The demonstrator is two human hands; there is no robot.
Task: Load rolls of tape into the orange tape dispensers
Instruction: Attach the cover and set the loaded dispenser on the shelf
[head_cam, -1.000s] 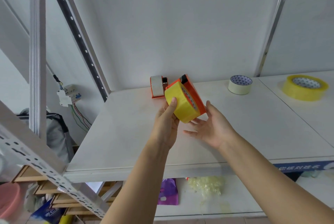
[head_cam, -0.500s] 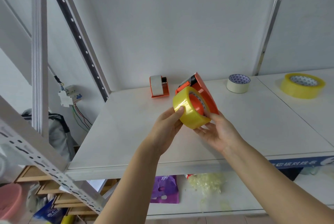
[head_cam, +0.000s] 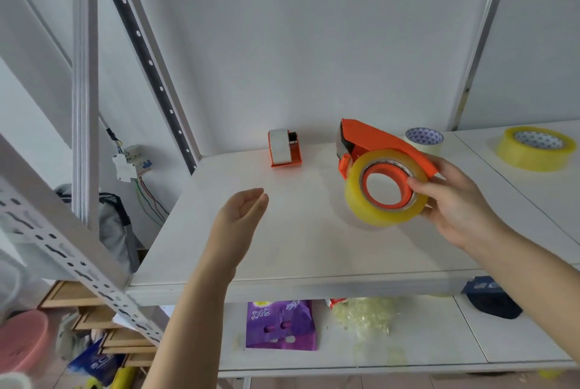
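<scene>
You have two orange dispensers (head_cam: 386, 140) (head_cam: 285, 147), both loaded, two loose tape rolls (head_cam: 424, 140) (head_cam: 536, 148), and one purple bag (head_cam: 280, 325).

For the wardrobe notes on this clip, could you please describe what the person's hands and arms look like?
Both arms are bare up to the frame edge: no sleeves show. The left hand and right hand wear no gloves, and no rings, watch or bracelets can be seen. The fingers carry no visible markings; the nails are too small to judge.

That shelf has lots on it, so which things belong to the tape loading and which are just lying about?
Belongs to the job:
held dispenser
yellow roll on it
second dispenser
spare yellow roll
pale roll

Just lying about:
purple bag
pink bowl
wall breaker box
</scene>
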